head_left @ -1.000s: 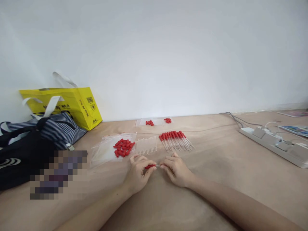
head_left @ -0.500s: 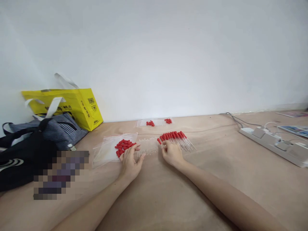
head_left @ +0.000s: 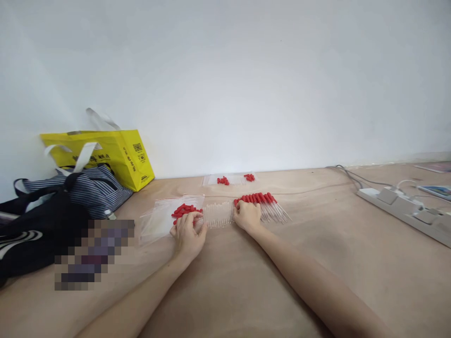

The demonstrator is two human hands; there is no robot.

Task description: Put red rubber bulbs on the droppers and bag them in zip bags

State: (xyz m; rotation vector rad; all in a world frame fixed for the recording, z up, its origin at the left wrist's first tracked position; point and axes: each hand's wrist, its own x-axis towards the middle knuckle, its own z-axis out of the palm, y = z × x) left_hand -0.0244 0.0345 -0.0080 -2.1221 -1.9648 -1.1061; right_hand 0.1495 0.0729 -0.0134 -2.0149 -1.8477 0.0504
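a pale wall fills the far side, and below it spreads the wide wooden table. over at far left, a yellow bag leans near the wall, a striped bag in front of it, and nearer us at the left edge a black bag slumps against the stripes. across on the right, a white power strip lies at a slant, plugs seated along it.

into the middle now! a clear plastic bag lies flat, left of centre, and here's the left hand at its right edge, fingers curled down among the loose red handles, thumb apart from them; whether anything is pinched there, i cannot tell, the fingers hide it. to the right, the right hand is bent over the left end of a neat row of red-handled sticks, handles to the far side, shafts slanting near and right. its fingertips meet at the endmost handle, but whether they clamp it i cannot tell.

between the hands, a line of bare clear sticks lies side by side. and far off by the wall, a small packet with two little red clusters on it.
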